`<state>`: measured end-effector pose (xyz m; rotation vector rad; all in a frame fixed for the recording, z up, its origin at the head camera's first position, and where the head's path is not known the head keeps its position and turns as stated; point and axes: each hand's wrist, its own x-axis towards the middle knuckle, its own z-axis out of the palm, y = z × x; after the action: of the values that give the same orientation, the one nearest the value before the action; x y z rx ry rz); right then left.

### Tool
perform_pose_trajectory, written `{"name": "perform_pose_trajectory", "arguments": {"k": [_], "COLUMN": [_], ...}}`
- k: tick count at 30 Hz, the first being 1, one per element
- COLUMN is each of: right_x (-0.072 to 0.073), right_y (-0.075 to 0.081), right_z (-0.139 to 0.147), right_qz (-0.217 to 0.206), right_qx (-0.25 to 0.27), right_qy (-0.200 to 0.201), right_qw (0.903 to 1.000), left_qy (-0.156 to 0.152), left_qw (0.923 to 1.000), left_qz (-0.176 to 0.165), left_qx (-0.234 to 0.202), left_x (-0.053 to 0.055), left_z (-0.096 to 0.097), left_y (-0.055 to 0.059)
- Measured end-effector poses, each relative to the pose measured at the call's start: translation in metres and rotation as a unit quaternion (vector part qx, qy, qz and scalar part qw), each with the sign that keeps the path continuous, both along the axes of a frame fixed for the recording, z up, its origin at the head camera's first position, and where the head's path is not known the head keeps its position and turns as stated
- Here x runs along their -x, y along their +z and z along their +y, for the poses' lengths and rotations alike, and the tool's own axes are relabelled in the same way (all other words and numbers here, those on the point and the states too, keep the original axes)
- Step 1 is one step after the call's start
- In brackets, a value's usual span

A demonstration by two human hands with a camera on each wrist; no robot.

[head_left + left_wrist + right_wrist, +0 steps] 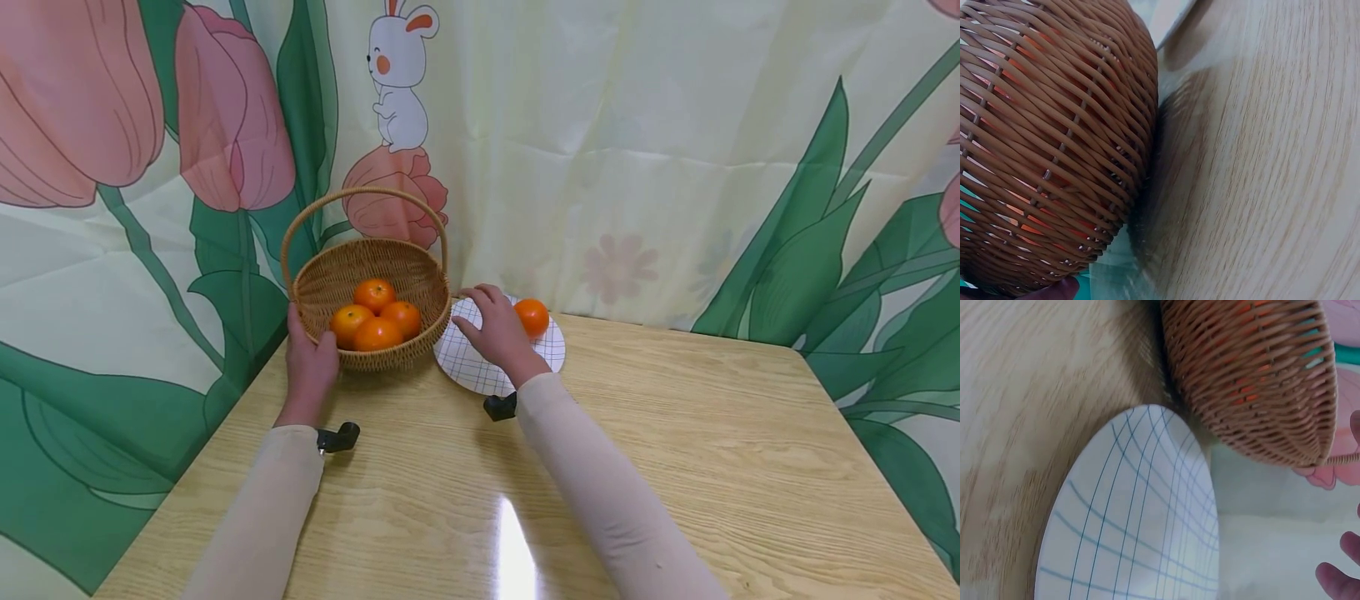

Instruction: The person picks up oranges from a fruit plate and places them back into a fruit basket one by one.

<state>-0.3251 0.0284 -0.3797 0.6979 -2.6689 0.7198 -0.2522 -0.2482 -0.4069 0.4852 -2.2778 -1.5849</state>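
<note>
A brown wicker basket [390, 358] with a tall hoop handle is at the back left of the table, its mouth facing me. Several oranges [377, 333] are heaped inside it. My left hand [309, 367] grips the basket's left rim, thumb over the edge; in the left wrist view a fingertip [1066, 287] shows against the wicker. Just right of the basket, my right hand [498, 329] hovers over a white plate [468, 367] with blue grid lines, its fingers spread and holding nothing. On the plate's right part, behind that hand, sits a single orange [532, 318].
Both are on a light wood table [675, 450]. A printed curtain [570, 167] with tulips and a rabbit hangs right behind the basket and plate. Each wrist carries a small black camera mount [339, 437].
</note>
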Motion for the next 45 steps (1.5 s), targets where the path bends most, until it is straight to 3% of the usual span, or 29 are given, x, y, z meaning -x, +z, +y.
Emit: {"name": "perform_pose_trajectory", "arguments": {"k": [12, 27, 34, 45], "right_x": [0.008, 0.021, 0.023, 0.032], "right_y": [-0.005, -0.017, -0.02, -0.026], "right_z": [0.017, 0.039, 0.044, 0.052], "right_qz": [-0.02, 0.02, -0.021, -0.046], "right_qx": [-0.007, -0.038, -0.043, -0.048], "right_qy": [-0.033, -0.088, -0.113, -0.141], "right_qw": [0.9992, 0.9952, 0.9924, 0.9878], "left_qy": [0.005, 0.012, 0.015, 0.01], "left_qw": [1.0, 0.9999, 0.9999, 0.9999], "left_qz": [-0.007, -0.007, -0.005, 0.004], "left_qx": [-0.004, 0.005, 0.007, 0.01], "left_x": [0.0, 0.003, 0.004, 0.004], "left_z": [0.0, -0.001, -0.001, -0.002], "left_y": [0.0, -0.003, -0.004, -0.004]}}
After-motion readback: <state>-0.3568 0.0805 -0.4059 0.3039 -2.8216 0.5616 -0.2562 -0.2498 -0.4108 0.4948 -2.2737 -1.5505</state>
